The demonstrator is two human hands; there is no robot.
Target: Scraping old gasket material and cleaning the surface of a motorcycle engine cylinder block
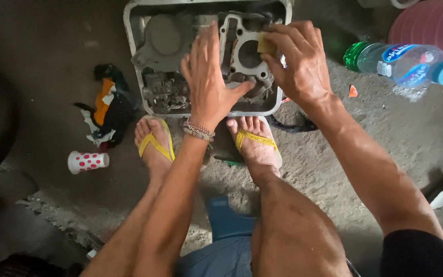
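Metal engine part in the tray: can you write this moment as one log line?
left hand: steadies metal engine part | right hand: presses small yellow pad on it | grey tray: on ground

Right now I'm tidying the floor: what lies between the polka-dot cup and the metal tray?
In the head view, a crumpled multicoloured rag lies on the floor between the polka-dot cup and the metal tray.

Matt grey cast-metal engine part (pixel 242 51) in a dull, grimy metal tray (pixel 129 31); rough sandy concrete floor (pixel 385 133); glossy clear plastic bottle (pixel 406 61); crumpled cloth rags (pixel 106 105); yellow rubber sandals (pixel 156 143).
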